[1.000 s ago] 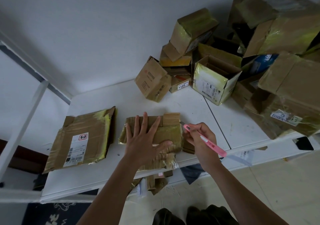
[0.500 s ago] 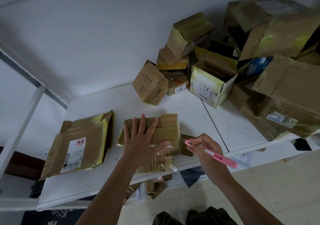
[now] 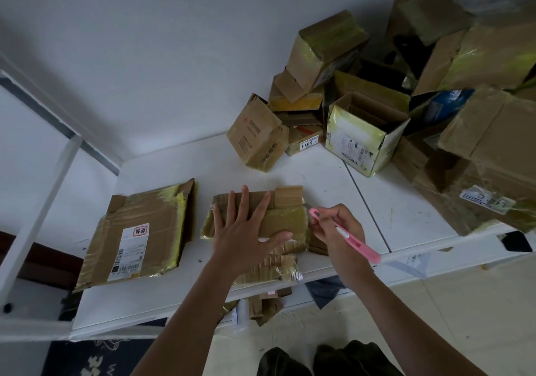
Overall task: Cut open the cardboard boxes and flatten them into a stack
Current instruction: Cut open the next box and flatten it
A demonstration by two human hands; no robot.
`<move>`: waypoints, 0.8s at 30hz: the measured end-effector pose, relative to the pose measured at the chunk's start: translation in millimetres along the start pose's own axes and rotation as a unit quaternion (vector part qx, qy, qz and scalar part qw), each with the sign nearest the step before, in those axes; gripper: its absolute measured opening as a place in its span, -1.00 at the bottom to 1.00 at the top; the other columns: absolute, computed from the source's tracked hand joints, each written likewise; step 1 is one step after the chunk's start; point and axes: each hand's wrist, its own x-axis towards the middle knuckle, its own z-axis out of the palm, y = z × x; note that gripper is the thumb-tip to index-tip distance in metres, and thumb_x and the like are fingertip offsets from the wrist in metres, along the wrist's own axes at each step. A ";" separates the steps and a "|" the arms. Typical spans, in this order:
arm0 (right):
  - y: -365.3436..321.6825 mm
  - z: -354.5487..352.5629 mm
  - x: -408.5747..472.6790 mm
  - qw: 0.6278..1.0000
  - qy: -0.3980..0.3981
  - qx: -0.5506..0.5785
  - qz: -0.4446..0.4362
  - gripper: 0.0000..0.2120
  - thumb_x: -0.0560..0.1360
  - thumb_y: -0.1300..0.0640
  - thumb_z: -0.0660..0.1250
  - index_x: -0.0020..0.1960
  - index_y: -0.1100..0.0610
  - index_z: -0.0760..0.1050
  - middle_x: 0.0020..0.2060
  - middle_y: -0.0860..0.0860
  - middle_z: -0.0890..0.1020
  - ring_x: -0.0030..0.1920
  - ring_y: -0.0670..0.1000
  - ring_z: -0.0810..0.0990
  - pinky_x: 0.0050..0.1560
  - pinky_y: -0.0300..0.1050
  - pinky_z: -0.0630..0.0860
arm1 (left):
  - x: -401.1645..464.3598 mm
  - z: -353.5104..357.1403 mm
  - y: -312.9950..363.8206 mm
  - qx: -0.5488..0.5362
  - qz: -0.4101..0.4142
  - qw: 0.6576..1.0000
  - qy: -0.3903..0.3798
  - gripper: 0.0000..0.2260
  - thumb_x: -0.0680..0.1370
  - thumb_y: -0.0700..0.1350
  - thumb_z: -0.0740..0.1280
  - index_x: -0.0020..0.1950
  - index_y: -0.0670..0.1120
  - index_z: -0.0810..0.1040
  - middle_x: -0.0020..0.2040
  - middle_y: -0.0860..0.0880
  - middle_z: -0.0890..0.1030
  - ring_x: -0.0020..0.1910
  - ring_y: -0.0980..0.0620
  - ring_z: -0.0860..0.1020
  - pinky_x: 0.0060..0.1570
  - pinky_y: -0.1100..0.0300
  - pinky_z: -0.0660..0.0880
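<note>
So you're pressing your left hand [image 3: 243, 239] flat, fingers spread wide, on the small taped brown cardboard box [image 3: 285, 220] that's lying near the front edge of the white desk [image 3: 319, 178]. Your right hand [image 3: 338, 235] is gripping the pink plastic utility knife [image 3: 346, 235], its tip sitting right at the box's right side. Just left of it, a flattened brown box with a shipping label [image 3: 139, 235] is lying flat, and a heap of uncut cardboard boxes [image 3: 435, 100] is crowding the back right.

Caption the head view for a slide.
Left hand presses a flattened box; right hand holds a pink cutter.
</note>
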 end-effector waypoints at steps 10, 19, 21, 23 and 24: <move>2.4 -25.9 -16.3 0.996 -0.067 -0.049 -0.012 -0.77 0.54 0.29 0.35 -0.20 0.00 0.57 -0.11 0.10 0.68 -0.04 0.10 0.68 -0.03 -0.03 0.65 | 3.5 -0.9 0.2 0.006 -0.003 1.000 -0.005 -0.10 0.20 0.64 -0.39 0.48 0.31 -0.40 0.58 -0.03 -0.35 0.56 -0.14 -0.32 0.49 -0.26 -0.27; -2.4 1.7 13.6 1.000 -0.010 0.012 0.016 -0.79 0.54 0.22 0.36 -0.22 -0.03 0.57 -0.16 0.05 0.67 -0.11 0.12 0.61 -0.02 0.25 0.57 | 2.5 2.9 2.0 -0.006 -0.015 1.000 0.007 -0.06 0.22 0.64 -0.37 0.55 0.28 -0.28 0.60 -0.05 -0.31 0.57 -0.15 -0.30 0.48 -0.27 -0.29; 0.3 3.1 9.9 1.000 -0.009 0.021 0.013 -0.81 0.53 0.22 0.37 -0.21 -0.01 0.57 -0.17 0.13 0.66 -0.13 0.17 0.58 -0.01 0.34 0.52 | 3.3 3.5 1.7 -0.011 -0.016 1.000 0.006 -0.06 0.21 0.64 -0.37 0.54 0.29 -0.31 0.59 -0.05 -0.32 0.56 -0.15 -0.31 0.48 -0.27 -0.29; 0.7 0.0 6.9 0.999 -0.012 0.025 0.019 -0.77 0.53 0.28 0.36 -0.23 0.01 0.58 -0.21 0.10 0.66 -0.15 0.13 0.61 0.03 0.27 0.55 | 3.3 4.3 0.1 -0.009 -0.010 1.000 0.005 -0.10 0.22 0.64 -0.35 0.50 0.30 -0.38 0.58 -0.04 -0.34 0.56 -0.15 -0.33 0.48 -0.27 -0.29; 1.5 -3.0 4.8 0.999 -0.015 0.026 0.021 -0.75 0.53 0.30 0.35 -0.23 0.01 0.58 -0.22 0.08 0.66 -0.14 0.09 0.64 0.05 0.20 0.60 | 2.8 4.9 -0.7 -0.008 -0.007 1.000 0.004 -0.13 0.23 0.64 -0.34 0.47 0.31 -0.41 0.58 -0.04 -0.36 0.56 -0.15 -0.33 0.48 -0.28 -0.28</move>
